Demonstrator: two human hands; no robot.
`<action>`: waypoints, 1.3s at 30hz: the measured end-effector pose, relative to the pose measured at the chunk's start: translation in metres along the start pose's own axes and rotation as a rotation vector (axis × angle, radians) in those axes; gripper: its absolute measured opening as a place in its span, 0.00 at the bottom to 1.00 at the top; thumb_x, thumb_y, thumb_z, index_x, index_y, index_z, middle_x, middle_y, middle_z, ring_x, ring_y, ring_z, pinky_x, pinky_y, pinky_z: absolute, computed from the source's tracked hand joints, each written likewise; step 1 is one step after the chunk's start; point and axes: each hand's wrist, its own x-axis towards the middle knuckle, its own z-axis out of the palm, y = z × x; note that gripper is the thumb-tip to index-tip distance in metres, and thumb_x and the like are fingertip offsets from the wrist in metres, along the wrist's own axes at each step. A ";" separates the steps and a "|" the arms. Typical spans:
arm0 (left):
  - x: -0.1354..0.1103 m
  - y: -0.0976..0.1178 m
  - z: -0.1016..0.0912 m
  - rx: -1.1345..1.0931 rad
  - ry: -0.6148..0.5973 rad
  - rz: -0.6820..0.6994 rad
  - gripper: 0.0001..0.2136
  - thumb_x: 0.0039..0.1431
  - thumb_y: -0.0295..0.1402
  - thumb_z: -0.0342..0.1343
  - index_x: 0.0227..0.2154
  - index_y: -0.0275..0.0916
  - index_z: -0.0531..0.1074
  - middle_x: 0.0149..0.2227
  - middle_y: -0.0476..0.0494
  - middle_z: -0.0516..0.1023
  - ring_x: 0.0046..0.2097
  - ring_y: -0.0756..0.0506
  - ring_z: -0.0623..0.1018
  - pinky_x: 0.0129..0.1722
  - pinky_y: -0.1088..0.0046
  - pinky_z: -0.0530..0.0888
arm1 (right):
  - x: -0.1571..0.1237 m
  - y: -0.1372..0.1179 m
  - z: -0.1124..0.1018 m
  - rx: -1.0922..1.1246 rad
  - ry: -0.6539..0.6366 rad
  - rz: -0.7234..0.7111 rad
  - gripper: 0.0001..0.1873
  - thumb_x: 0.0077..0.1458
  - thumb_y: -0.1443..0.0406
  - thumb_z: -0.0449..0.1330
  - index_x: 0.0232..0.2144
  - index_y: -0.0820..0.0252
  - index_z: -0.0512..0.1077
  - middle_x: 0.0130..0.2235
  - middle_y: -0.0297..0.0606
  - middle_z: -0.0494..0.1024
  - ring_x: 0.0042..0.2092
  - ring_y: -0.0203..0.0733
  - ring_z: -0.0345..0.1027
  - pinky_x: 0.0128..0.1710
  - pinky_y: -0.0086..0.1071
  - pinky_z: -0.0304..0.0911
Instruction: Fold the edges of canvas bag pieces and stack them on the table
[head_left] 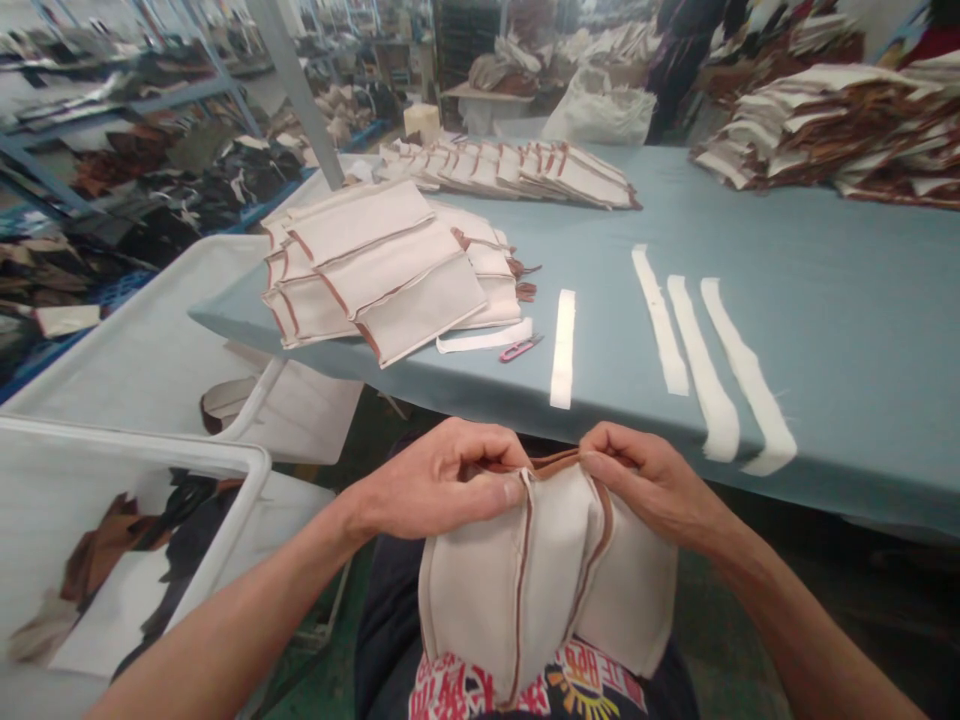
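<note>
Both hands grip a cream fabric piece with brown trim [544, 580] over my lap, below the table's front edge. My left hand [442, 480] pinches its top left edge with curled fingers. My right hand [645, 475] pinches the top right edge, thumb pressed on the brown seam. The piece hangs down in curved panels. On the blue-grey table [825, 300] beyond lie several white fabric strips [709, 360] and a single strip [562, 345].
A stack of cream pieces [375, 270] sits at the table's left, with a small red clipper [519, 348] beside it. More stacks lie at the back [517, 165] and far right [840, 125]. White bins [247, 470] holding scraps stand to my left.
</note>
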 end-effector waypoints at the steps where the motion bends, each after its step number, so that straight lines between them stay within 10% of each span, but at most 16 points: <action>1: 0.001 0.000 0.001 -0.003 0.017 -0.015 0.06 0.58 0.31 0.54 0.28 0.35 0.71 0.26 0.52 0.68 0.29 0.52 0.65 0.29 0.78 0.62 | 0.000 0.001 0.000 0.001 0.004 -0.001 0.15 0.65 0.57 0.56 0.28 0.58 0.69 0.27 0.32 0.70 0.29 0.36 0.62 0.28 0.28 0.58; 13: 0.007 0.005 0.017 -0.061 0.164 -0.131 0.08 0.52 0.32 0.50 0.23 0.35 0.69 0.24 0.50 0.67 0.30 0.50 0.66 0.30 0.75 0.62 | -0.005 -0.027 -0.011 -0.322 0.054 -0.273 0.11 0.64 0.70 0.53 0.38 0.57 0.75 0.39 0.38 0.82 0.40 0.42 0.75 0.41 0.33 0.66; 21: 0.001 0.016 0.017 0.082 0.100 -0.030 0.09 0.61 0.32 0.53 0.25 0.36 0.68 0.23 0.54 0.64 0.26 0.53 0.61 0.25 0.78 0.59 | -0.002 -0.063 0.008 -0.158 0.099 -0.564 0.02 0.61 0.67 0.62 0.37 0.57 0.71 0.35 0.36 0.83 0.38 0.40 0.77 0.41 0.33 0.67; 39: -0.011 0.017 0.006 0.198 0.098 0.124 0.10 0.65 0.27 0.54 0.26 0.34 0.72 0.25 0.52 0.71 0.27 0.54 0.66 0.28 0.80 0.64 | 0.005 -0.076 0.020 -0.171 0.145 -0.500 0.09 0.55 0.73 0.56 0.27 0.58 0.72 0.27 0.31 0.79 0.28 0.34 0.70 0.31 0.28 0.62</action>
